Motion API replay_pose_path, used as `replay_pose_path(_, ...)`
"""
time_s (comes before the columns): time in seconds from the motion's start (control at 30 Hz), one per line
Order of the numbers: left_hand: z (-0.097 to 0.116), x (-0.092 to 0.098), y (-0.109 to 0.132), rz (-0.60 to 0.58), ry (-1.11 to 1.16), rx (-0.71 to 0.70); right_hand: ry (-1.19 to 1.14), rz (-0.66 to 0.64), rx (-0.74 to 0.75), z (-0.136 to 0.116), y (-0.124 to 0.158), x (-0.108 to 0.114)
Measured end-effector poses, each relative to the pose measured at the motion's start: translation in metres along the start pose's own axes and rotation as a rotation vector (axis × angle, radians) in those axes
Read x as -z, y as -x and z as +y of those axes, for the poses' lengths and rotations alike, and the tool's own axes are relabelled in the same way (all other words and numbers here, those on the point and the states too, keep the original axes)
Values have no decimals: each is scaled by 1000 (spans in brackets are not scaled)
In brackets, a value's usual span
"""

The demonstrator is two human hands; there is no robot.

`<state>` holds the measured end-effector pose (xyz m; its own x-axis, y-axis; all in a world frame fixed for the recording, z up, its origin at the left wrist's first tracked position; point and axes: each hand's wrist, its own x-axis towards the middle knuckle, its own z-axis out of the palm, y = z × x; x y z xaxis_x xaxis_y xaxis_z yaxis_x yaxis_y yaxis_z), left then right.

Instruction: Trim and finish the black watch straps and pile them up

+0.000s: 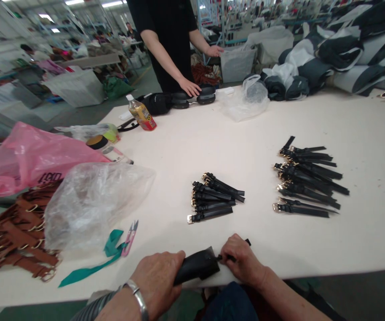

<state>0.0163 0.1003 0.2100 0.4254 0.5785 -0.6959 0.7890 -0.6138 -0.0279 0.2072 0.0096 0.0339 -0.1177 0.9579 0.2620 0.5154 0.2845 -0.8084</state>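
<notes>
My left hand point(157, 276), a metal bracelet at its wrist, is wrapped round a thick, dark handheld object point(199, 266) at the table's front edge; its exact kind cannot be made out. Close to that object's right end, my right hand point(241, 258) is closed on a thin black strap point(247, 242), mostly hidden by the fingers. Ahead of both hands lies a small pile of black buckle straps point(214, 196). A larger pile of black buckle straps point(313, 183) rests to the right.
On the left are pink-handled thread snips point(130, 237), a green ribbon point(112, 249), a clear plastic bag point(95, 200), brown straps point(25, 236) and a pink bag point(35, 156). A drink bottle point(141, 113) stands farther back. Across the white table point(179, 147), a person point(167, 40) touches black items.
</notes>
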Motion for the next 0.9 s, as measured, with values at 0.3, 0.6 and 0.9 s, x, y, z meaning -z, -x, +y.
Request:
replay_pose_path(0.3, 10, -4, -2, 38, 7, -44, 81, -49, 87, -3, 1, 3)
replay_pose_path(0.6, -41, -15, 12, 35, 99, 83, 152, -83, 159, -4, 2, 3)
replay_pose_path(0.9, -15, -14, 2, -37, 160, 25, 165, -114, 215, -7, 1, 6)
